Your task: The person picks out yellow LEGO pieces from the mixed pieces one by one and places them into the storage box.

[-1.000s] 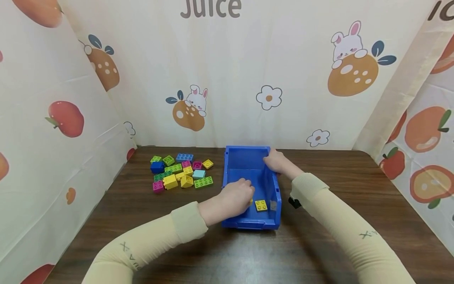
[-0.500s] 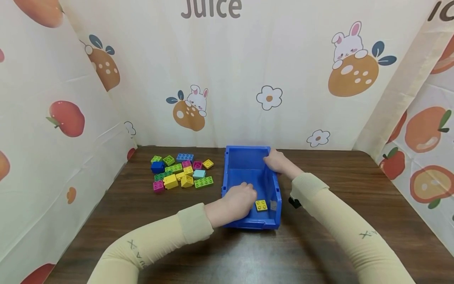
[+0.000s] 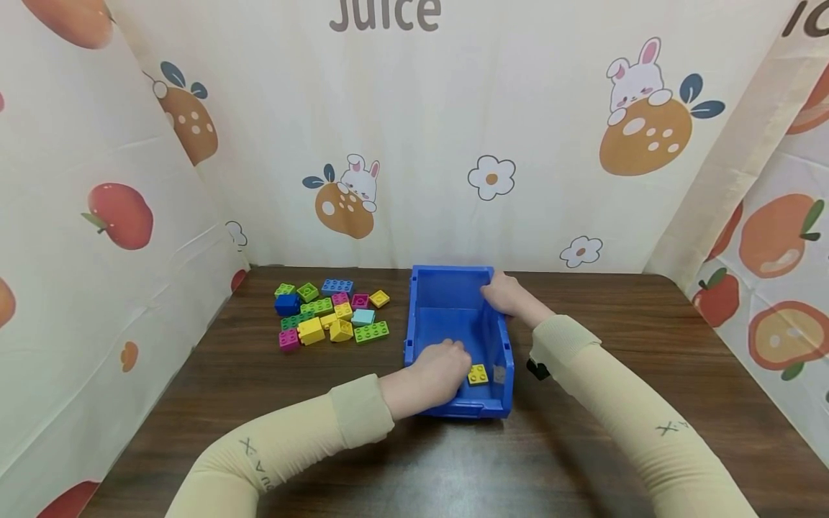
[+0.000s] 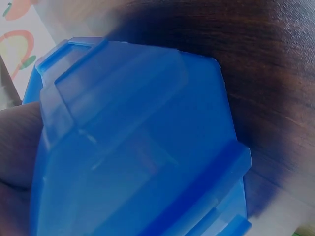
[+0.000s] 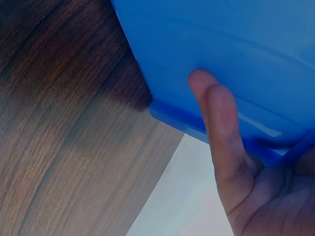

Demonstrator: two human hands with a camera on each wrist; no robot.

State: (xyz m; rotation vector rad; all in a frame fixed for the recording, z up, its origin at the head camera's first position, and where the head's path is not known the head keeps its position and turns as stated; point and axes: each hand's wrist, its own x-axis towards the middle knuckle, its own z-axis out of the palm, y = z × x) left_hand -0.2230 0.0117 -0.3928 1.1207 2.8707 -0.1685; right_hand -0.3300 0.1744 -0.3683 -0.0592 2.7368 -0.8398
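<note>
A blue plastic bin (image 3: 453, 280) stands on the table with its low side nearest me. My left hand (image 3: 439, 374) reaches over its left wall, fingers curled down inside near the front. The toy brick at those fingertips is hidden by the hand now; its yellow edge showed earlier. Just right of the fingers, a yellow four-stud brick (image 3: 478, 374) lies on the bin floor. My right hand (image 3: 508, 293) grips the far right corner of the bin; in the right wrist view its fingers (image 5: 224, 115) lie along the outer blue wall.
Left of the bin lies a loose group of toy bricks, among them a lime brick (image 3: 371, 332), a dark blue brick (image 3: 287, 305), a magenta brick (image 3: 288, 340) and a light blue brick (image 3: 363, 317). A printed curtain (image 3: 414, 108) closes off the table's (image 3: 602, 309) back.
My left hand has shifted slightly right inside the bin, toward the visible yellow brick. The yellow edge under its fingers is now covered. My right hand and the bin have stayed put.
</note>
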